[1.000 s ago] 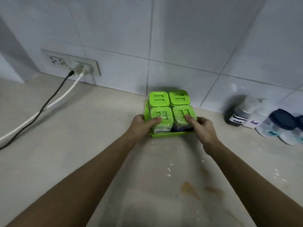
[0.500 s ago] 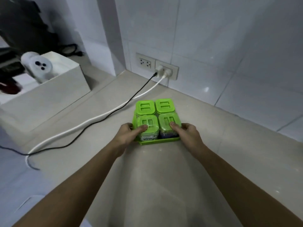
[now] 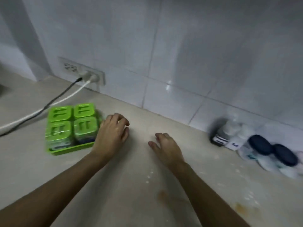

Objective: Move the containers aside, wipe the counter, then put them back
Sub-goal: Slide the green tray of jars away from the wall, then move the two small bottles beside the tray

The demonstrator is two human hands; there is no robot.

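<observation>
Motion blur smears the jars [image 3: 255, 145] and labels.

Left hand [image 3: 113, 135], right hand [image 3: 165, 147] empty, spread

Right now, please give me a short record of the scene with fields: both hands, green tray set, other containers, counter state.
left hand: open, empty, just right of the green tray, contact unclear
right hand: open, empty, over bare counter
green tray: on the counter at left, holds four green-lidded containers, close to the cables
other containers: two white-capped bottles and two dark-lidded jars by the wall at right
counter: white specks and brownish stains in the foreground, no cloth in view
</observation>
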